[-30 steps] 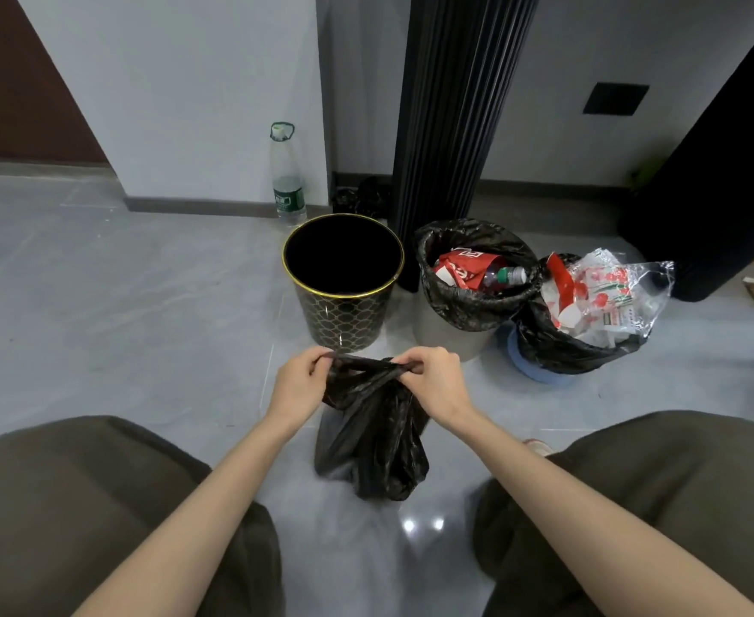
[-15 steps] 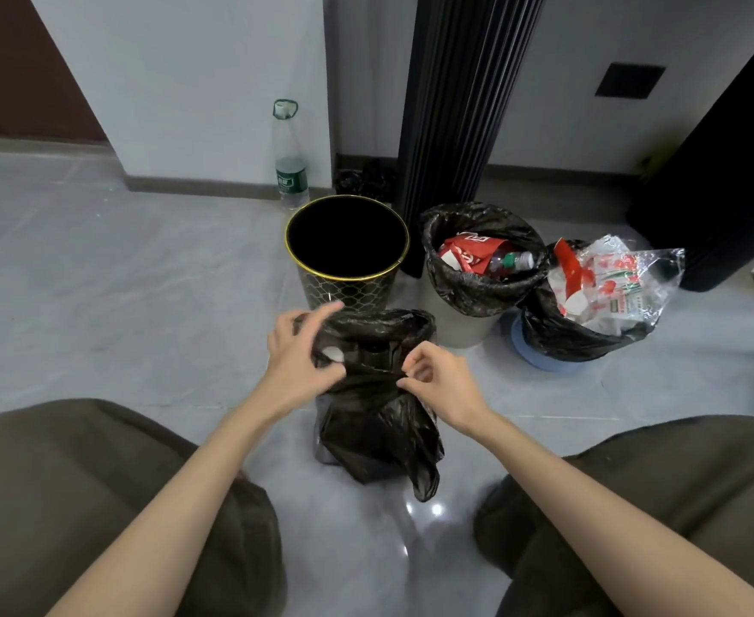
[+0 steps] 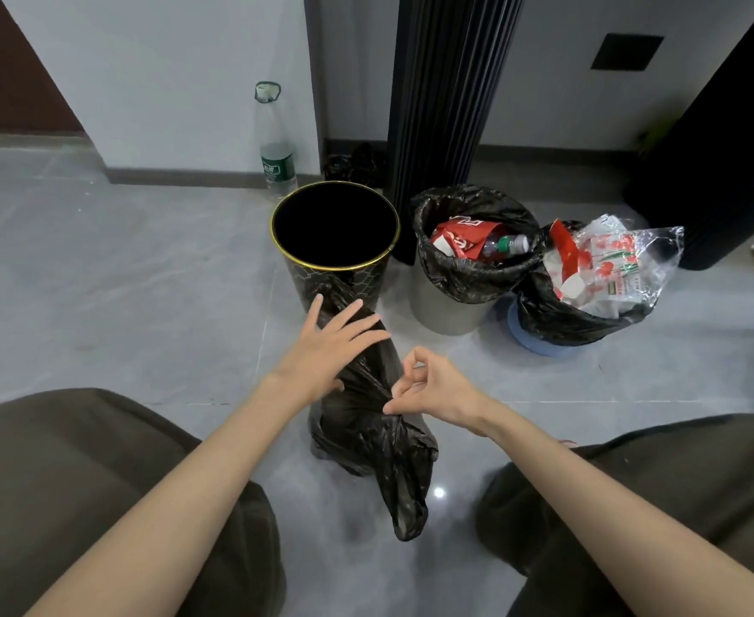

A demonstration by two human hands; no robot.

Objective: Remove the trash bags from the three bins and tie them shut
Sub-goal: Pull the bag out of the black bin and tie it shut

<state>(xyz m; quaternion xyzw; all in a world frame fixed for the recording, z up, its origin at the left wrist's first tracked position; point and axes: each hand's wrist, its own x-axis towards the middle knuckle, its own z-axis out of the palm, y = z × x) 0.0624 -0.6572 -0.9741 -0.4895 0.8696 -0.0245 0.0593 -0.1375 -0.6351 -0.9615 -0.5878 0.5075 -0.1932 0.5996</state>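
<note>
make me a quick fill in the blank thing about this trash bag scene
The black bag on the floor lies before the bin with the ___ rim.
The left hand rests open on it while the other hand, the ___ one, pinches its neck.
A clear wrapper pokes out of the rightmost bin, which is ___.
Missing: gold; right; blue.

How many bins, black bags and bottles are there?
Bins: 3, the black bin, grey bin, blue bin.
Black bags: 3, held bag, grey bin's bag, blue bin's bag.
Bottles: 2, standing bottle, bottle in the grey bin.
Unclear, uncounted: dark lump behind.
Total: 8.
</note>
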